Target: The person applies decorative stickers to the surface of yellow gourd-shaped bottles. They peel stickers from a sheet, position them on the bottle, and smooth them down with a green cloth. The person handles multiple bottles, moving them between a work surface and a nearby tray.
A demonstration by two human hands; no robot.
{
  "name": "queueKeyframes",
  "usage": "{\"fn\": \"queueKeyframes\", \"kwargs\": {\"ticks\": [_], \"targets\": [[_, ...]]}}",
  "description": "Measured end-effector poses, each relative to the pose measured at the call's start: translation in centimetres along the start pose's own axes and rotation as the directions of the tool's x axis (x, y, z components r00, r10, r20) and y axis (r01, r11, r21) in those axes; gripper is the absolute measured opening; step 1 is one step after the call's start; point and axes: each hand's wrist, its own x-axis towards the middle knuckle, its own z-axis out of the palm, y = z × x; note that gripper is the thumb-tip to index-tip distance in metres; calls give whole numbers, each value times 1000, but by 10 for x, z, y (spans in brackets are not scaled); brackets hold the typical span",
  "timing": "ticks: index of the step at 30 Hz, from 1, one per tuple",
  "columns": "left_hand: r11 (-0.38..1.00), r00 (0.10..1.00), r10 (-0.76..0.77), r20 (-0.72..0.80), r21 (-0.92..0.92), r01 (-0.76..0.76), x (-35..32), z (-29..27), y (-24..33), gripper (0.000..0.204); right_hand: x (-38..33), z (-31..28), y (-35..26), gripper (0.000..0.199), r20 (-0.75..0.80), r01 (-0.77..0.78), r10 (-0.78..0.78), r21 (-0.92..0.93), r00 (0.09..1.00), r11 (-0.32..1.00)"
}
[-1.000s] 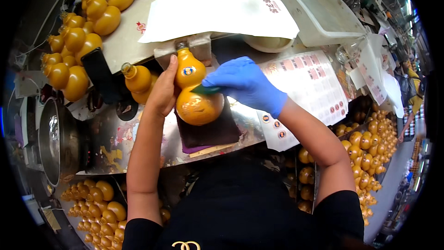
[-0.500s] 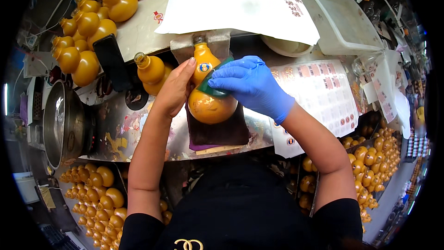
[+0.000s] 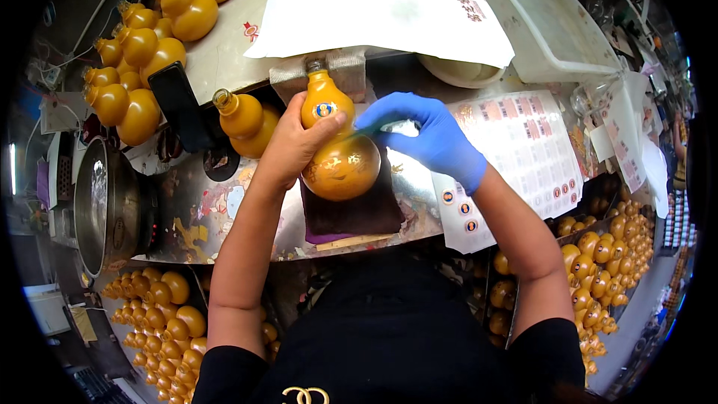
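An orange gourd-shaped bottle (image 3: 342,168) lies on a dark cloth pad (image 3: 351,221), its neck toward the far side against a pale rest (image 3: 351,75). My bare left hand (image 3: 295,142) grips its narrow waist from the left, thumb across the front. A round blue-and-orange sticker (image 3: 324,110) shows on the upper bulb, and gold markings cover the lower one. In a blue glove, my right hand (image 3: 426,135) pinches a thin green scraper-like piece (image 3: 366,132), seen nearly edge-on, its edge at the waist's right side.
Beside the left hand stands another orange gourd bottle (image 3: 243,120), near a black phone (image 3: 179,105). Sticker sheets (image 3: 516,157) lie at right, with a white printed sheet (image 3: 374,22) beyond. A metal pan (image 3: 105,206) is at left, a clear plastic tub (image 3: 553,22) far right. Several bottles crowd around.
The green piece has swung from lying flat across the bottle to nearly edge-on at its right side. My right hand shifted right; my left thumb came over the waist.
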Motion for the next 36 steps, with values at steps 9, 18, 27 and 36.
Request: {"fn": "queueKeyframes", "kwargs": {"ticks": [9,18,27,36], "targets": [[934,996,-68,63,-346,85,3,-4,4,56,41,24,-10,44,-337,-350,408,222,848,910],[981,995,-15,-103,190,34,16,2,0,42,20,15,-1,40,-196,-492,583,369,788,789],[975,991,-131,-28,-183,124,8,-7,2,48,20,27,0,48,-171,-445,508,305,844,842],[993,983,115,144,-7,-115,-56,-40,-15,90,-12,34,-38,60,-192,-168,119,-266,974,949]]}}
